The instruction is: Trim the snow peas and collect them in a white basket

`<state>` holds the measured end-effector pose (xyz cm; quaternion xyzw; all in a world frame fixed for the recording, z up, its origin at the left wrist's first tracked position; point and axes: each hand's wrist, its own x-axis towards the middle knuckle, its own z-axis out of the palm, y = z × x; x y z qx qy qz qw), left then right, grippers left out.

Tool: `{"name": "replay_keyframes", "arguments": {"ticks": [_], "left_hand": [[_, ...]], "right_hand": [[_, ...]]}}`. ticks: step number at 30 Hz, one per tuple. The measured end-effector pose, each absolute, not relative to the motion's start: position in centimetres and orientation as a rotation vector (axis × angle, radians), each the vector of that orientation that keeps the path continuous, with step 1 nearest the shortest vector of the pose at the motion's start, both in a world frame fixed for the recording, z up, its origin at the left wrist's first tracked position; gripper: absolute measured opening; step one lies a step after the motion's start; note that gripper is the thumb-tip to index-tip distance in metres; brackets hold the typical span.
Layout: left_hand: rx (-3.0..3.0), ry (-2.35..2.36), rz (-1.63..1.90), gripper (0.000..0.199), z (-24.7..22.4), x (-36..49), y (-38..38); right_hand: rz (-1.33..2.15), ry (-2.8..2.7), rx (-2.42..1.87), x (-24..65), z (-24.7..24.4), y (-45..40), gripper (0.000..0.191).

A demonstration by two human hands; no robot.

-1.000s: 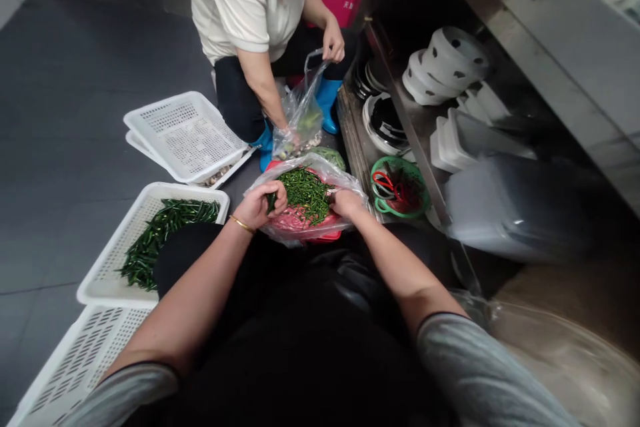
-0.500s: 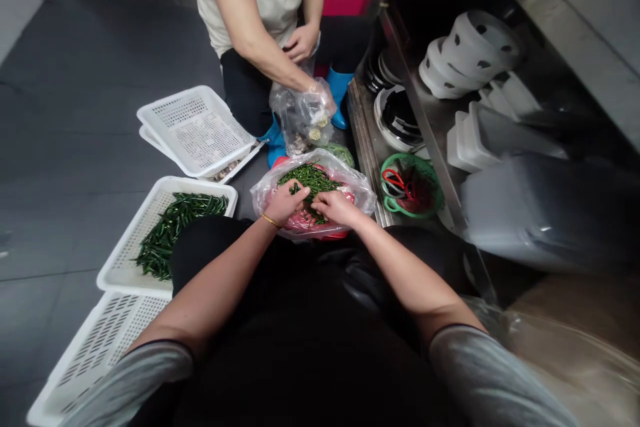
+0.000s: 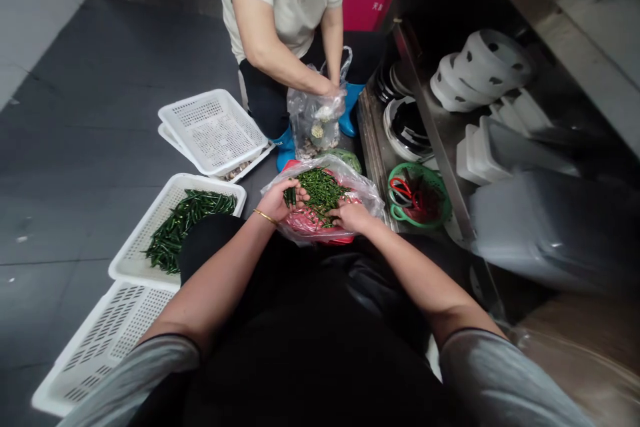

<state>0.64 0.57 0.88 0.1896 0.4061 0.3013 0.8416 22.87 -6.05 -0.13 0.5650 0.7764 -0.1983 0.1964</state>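
Observation:
My left hand is at the left side of the clear plastic bag, palm turned up, fingers curled around several dark green chili peppers. In the bag lies a heap of thin green pieces, which look like chilies or their stems, over a red lining. My right hand reaches in from the right, its fingers pinched together at the heap's near edge; what lies between the fingertips is too small to make out. A white basket of dark green chilies stands by my left knee.
Across from me a person in blue boots handles a clear bag of pale vegetables. White baskets are stacked on the floor at left, another basket nearer. A metal shelf at right holds a green colander with red-handled scissors and stacked containers.
My left hand has turned palm up and drawn left, showing chilies in it. My right hand has moved slightly right and down. The other person's hands have come together at their bag.

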Motion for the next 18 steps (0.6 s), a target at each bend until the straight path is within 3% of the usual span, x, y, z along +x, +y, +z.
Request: {"name": "replay_keyframes", "arguments": {"ticks": [11, 18], "left_hand": [[0.577, 0.805, 0.719, 0.027, 0.9, 0.6, 0.3], [0.816, 0.996, 0.652, 0.020, -0.1, 1.1, -0.2]], "right_hand": [[-0.684, 2.224, 1.872, 19.2, -1.1, -3.9, 0.023], [-1.318, 2.179, 2.125, 20.5, -0.9, -3.7, 0.018]]}}
